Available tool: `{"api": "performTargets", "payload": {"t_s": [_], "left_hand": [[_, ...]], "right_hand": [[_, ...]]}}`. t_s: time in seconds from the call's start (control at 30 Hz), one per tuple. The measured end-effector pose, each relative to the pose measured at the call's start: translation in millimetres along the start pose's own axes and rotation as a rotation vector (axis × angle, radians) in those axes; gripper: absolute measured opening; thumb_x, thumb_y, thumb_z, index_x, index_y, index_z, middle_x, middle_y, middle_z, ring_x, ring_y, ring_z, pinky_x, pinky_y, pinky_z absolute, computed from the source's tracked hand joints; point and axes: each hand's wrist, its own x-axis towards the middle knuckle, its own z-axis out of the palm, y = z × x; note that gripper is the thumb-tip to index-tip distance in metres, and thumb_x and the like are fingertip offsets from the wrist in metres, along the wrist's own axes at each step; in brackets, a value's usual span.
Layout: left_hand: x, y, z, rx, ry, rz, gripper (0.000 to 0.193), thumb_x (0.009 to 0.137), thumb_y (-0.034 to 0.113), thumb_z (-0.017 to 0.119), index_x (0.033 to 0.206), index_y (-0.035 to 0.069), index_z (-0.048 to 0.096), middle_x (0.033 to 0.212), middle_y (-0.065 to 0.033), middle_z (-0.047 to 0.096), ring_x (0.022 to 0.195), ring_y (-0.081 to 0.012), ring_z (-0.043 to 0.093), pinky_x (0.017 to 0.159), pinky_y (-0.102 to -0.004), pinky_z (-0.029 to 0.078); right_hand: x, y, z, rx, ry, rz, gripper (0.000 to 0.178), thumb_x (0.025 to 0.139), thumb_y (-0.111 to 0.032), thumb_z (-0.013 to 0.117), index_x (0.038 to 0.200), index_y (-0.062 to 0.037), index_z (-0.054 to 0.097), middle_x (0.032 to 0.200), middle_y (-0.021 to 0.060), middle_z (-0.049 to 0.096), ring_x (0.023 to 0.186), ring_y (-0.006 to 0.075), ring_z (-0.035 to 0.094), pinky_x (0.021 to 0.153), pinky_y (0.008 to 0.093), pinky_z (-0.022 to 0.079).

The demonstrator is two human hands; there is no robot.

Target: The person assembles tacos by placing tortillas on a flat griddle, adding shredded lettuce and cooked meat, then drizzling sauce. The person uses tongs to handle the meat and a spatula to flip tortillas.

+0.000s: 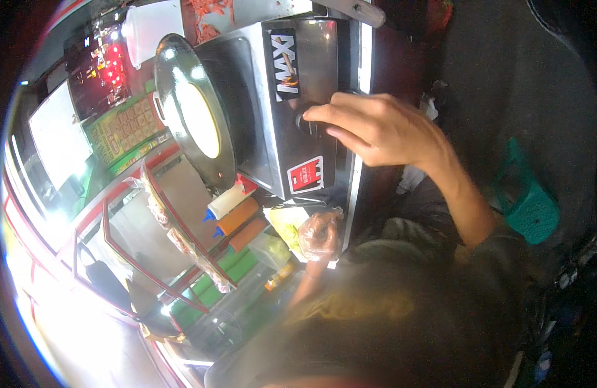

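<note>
My right hand (379, 129) is bare, and its fingertips pinch a dark control knob (305, 123) on the front of a metal stove box (311, 61). On the stove lies a round dark griddle pan (224, 145) holding a pale round flatbread (201, 121). My left hand (320, 234) wears a clear plastic glove and has its fingers curled beside shredded lettuce (285, 226). Whatever those fingers hold, if anything, cannot be made out. White, orange and brownish sauce bottles (237, 216) lie in view near the lettuce, and blue tips show on the white and orange ones.
Reddish-orange shreds (208, 19) fill a metal tray by the stove, near a white container (153, 32). A utensil handle (363, 10) juts over the counter edge. Red-framed clear panels (188, 194) border the cart. A green plastic stool (531, 200) stands on the dark ground.
</note>
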Motion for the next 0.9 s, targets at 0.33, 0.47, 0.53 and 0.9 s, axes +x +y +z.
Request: {"api": "performTargets", "payload": {"t_s": [0.33, 0.47, 0.53, 0.9], "left_hand": [[3, 13, 13, 0.035, -0.016, 0.055, 0.022, 0.090, -0.012, 0.065, 0.101, 0.003, 0.077, 0.089, -0.0130, 0.076, 0.084, -0.0233, 0.073, 0.073, -0.0356, 0.057], [9, 17, 22, 0.022, 0.060, 0.018, 0.022, 0.089, -0.011, 0.066, 0.102, 0.003, 0.076, 0.095, -0.0143, 0.078, 0.087, -0.0248, 0.074, 0.077, -0.0355, 0.058], [10, 18, 24, 0.008, 0.071, -0.023, 0.021, 0.089, -0.010, 0.066, 0.102, 0.003, 0.076, 0.097, -0.0148, 0.080, 0.087, -0.0254, 0.075, 0.078, -0.0359, 0.059], [26, 26, 25, -0.023, -0.013, -0.008, 0.027, 0.085, -0.013, 0.060, 0.101, 0.002, 0.075, 0.096, -0.0159, 0.083, 0.080, -0.0253, 0.077, 0.077, -0.0370, 0.059]], "right_hand": [[28, 21, -9, -0.268, -0.105, -0.351, 0.023, 0.089, -0.005, 0.077, 0.110, -0.0120, 0.074, 0.095, 0.0055, 0.069, 0.075, 0.0171, 0.076, 0.061, 0.0283, 0.066], [26, 20, -6, -0.287, -0.129, -0.303, 0.021, 0.089, -0.005, 0.078, 0.109, -0.0099, 0.074, 0.087, 0.0052, 0.069, 0.070, 0.0177, 0.077, 0.057, 0.0273, 0.064], [24, 18, -3, -0.283, -0.126, -0.276, 0.020, 0.089, -0.005, 0.078, 0.109, -0.0090, 0.074, 0.086, 0.0055, 0.069, 0.068, 0.0176, 0.077, 0.055, 0.0270, 0.064], [14, 19, 10, -0.175, -0.009, -0.278, 0.014, 0.101, -0.011, 0.069, 0.110, -0.0026, 0.063, 0.076, 0.0130, 0.069, 0.059, 0.0212, 0.078, 0.044, 0.0293, 0.062]]}}
